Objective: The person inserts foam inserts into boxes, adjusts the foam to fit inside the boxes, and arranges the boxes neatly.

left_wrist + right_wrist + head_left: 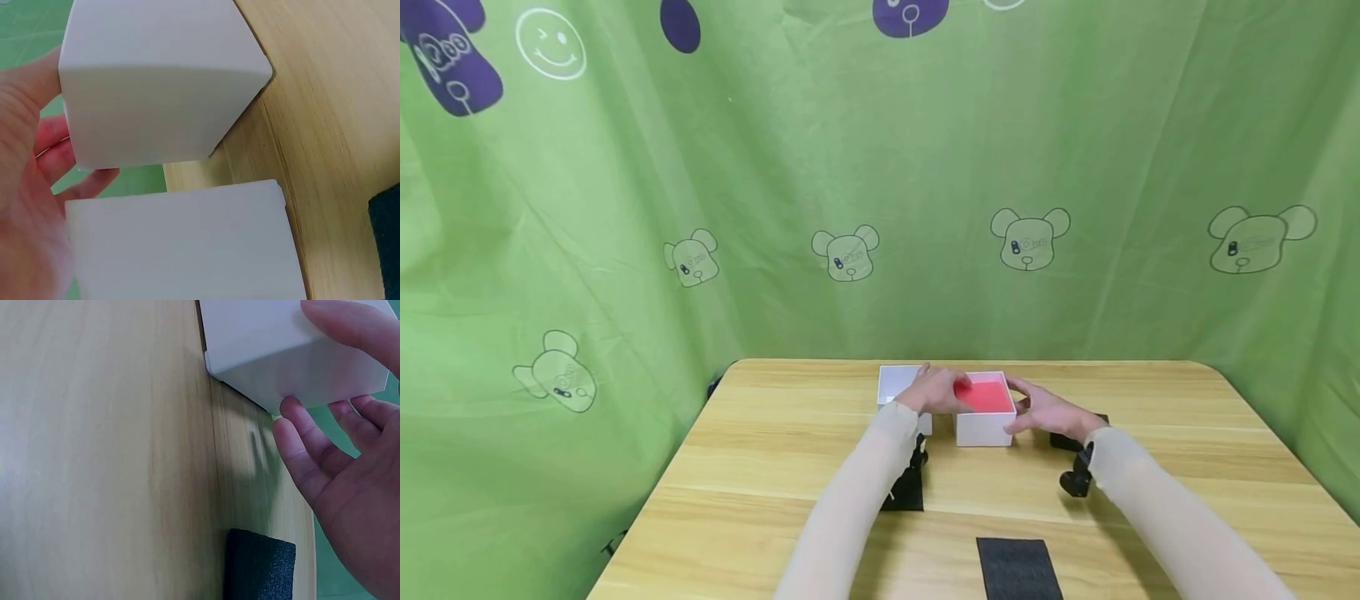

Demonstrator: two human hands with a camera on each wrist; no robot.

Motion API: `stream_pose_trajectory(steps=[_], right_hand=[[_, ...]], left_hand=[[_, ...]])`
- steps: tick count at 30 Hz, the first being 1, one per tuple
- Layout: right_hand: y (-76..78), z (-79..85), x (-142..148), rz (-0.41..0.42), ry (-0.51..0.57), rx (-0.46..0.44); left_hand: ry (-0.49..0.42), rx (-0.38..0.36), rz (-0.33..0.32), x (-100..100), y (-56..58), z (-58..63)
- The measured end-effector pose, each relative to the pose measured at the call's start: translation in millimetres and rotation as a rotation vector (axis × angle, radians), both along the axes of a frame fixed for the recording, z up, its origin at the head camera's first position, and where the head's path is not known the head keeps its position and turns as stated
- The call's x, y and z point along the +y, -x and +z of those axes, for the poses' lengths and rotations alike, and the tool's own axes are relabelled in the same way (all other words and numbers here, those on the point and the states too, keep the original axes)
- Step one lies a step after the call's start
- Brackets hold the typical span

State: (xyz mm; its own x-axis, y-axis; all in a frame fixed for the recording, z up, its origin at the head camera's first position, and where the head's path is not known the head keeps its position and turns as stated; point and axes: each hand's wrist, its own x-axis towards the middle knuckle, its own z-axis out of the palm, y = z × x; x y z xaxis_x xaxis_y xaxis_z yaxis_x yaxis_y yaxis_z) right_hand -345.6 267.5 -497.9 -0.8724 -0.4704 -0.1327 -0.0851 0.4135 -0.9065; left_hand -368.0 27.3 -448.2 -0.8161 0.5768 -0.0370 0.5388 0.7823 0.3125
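A white open-topped box (983, 430) with a red interior (988, 395) stands at the far middle of the table. My left hand (936, 391) reaches over its left rim. In the left wrist view, that hand's thumb lies at the edge of the white box (162, 106), with the fingers behind it. My right hand (1047, 411) holds the box from the right. The right wrist view shows its thumb on one face of the box (269, 331) and the fingertips along another side. A second white box (893, 381), partly hidden by my left hand, stands close on the left.
A flat black piece (1018, 568) lies at the table's (760, 467) near side. Another black piece (907, 493) lies under my left forearm, and a black foam-like block (259, 569) sits beside my right hand. A green curtain (925, 308) hangs behind the table.
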Motion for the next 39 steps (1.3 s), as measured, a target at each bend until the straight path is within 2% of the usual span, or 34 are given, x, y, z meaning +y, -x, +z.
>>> stream_pose_trajectory(steps=[6, 11, 15, 19, 21, 24, 29, 32, 35, 39], right_hand=[[-1.7, 4.1, -3, 0.007, -0.048, 0.012], [-5.4, 9.4, -5, -0.006, -0.061, 0.049], [-6.9, 11.3, -6, -0.012, -0.123, 0.122], [-9.9, 12.8, -8, -0.014, -0.188, 0.199], [-13.4, 14.6, -8, -0.015, -0.210, 0.239], [-20.9, 17.5, -5, -0.007, -0.260, 0.327], [-38.5, 23.5, 12, 0.007, -0.408, 0.501], [-48.6, 23.7, 25, 0.001, -0.506, 0.585], [-57.0, 21.1, 40, -0.002, -0.578, 0.627], [-63.6, 15.7, 60, -0.004, -0.635, 0.621]], left_hand=[[-0.164, -0.093, 0.020, -16, -2.2, 6.5], [-0.255, -0.113, 0.002, -40, -3.8, 18.3], [-0.284, -0.081, -0.010, -63, -4.1, 23.6], [-0.267, -0.014, 0.011, -85, -3.1, 22.7], [-0.261, -0.001, 0.031, -93, -2.7, 19.8], [-0.285, -0.021, 0.070, -105, -1.2, 10.9], [-0.343, -0.078, 0.130, -116, 3.0, -8.5], [-0.356, -0.095, 0.140, -121, 4.8, -17.8], [-0.386, -0.132, 0.145, -125, 6.3, -25.9], [-0.464, -0.213, 0.172, -127, 7.3, -34.7]])
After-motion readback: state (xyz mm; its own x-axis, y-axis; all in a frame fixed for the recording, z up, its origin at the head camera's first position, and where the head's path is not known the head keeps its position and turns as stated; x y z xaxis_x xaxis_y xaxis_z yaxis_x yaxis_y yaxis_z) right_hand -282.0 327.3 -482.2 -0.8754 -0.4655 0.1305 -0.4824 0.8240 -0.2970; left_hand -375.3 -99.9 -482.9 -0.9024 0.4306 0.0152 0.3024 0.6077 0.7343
